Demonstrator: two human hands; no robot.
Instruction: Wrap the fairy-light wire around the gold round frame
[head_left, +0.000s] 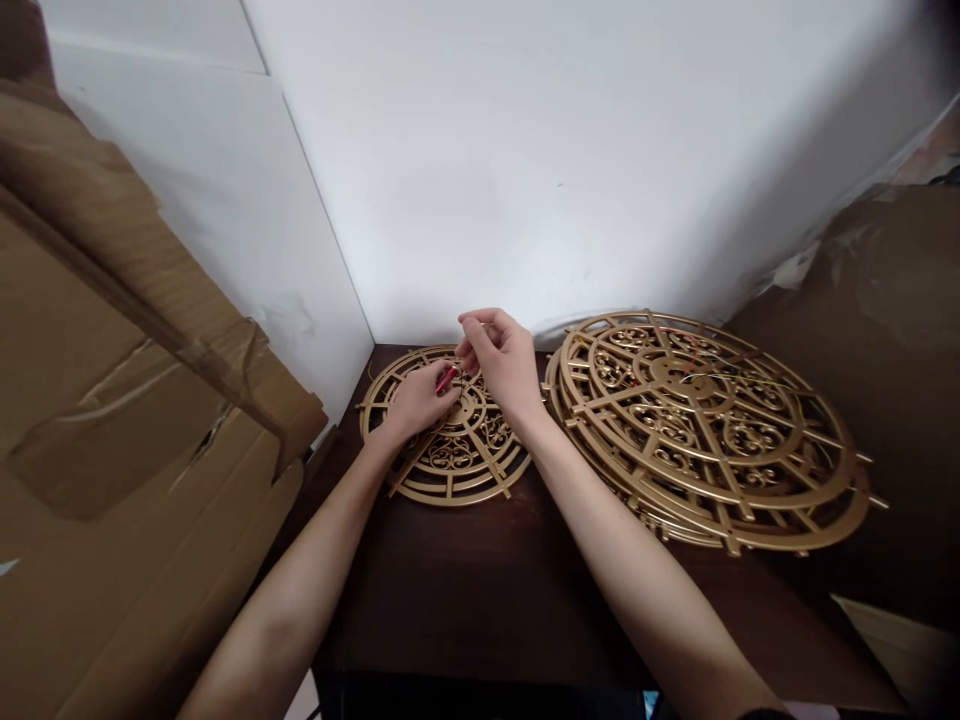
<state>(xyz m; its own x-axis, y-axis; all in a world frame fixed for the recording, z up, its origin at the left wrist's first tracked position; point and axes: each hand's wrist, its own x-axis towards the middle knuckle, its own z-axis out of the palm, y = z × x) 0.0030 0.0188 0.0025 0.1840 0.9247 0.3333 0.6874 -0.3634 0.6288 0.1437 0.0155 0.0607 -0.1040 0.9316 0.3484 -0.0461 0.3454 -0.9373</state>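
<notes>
A round gold openwork metal panel [450, 490] with scrollwork lies flat on the dark brown table [465, 590]. Over its left and upper part rests my left hand [418, 400], closed on a small red object [448, 379] that shows between thumb and forefinger; its exact kind is too small to tell. Raised just above the panel's upper right is my right hand [504, 362], its thumb and fingers curled together in a pinch. Whatever those fingertips hold, if anything, cannot be made out.
To the right, several similar gold panels [720, 490] lie stacked, with thin yellow and red strands on top. A large cardboard box [112, 400] stands close on the left. Behind the table rises a white wall [525, 180]. Brown cardboard [877, 300] stands at the far right.
</notes>
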